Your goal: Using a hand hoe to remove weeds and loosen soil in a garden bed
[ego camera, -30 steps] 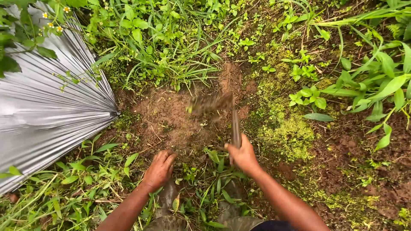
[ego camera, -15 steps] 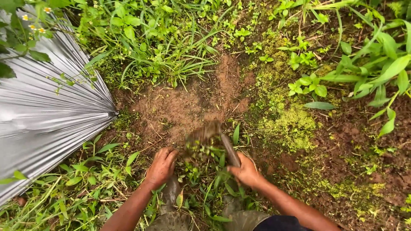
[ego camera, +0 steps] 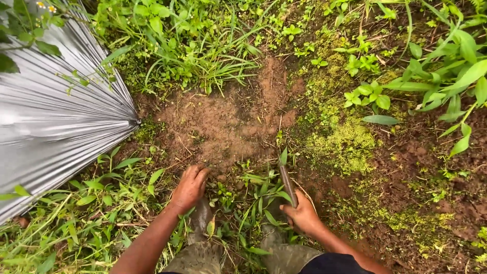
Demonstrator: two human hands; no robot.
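Note:
My right hand point(ego camera: 303, 214) is shut on the handle of a hand hoe point(ego camera: 286, 178), whose shaft runs up and left into the low weeds at the edge of a bare patch of brown soil point(ego camera: 228, 124). The tool's blade is hidden among the leaves. My left hand point(ego camera: 190, 186) rests on the ground with fingers curled at the near edge of the patch, touching soil and small weeds point(ego camera: 253, 190). Two muddy boots point(ego camera: 200, 238) show below my hands.
A pleated silver plastic sheet point(ego camera: 45, 122) covers the ground at the left. Grass and leafy weeds point(ego camera: 177, 45) grow behind the patch. Moss point(ego camera: 345, 142) and broad-leaved plants point(ego camera: 446, 81) lie to the right, on dark soil.
The hoe has come down from a raised swing over the patch and now sits low in the weeds. My right hand dropped toward me. My left hand stayed on the ground.

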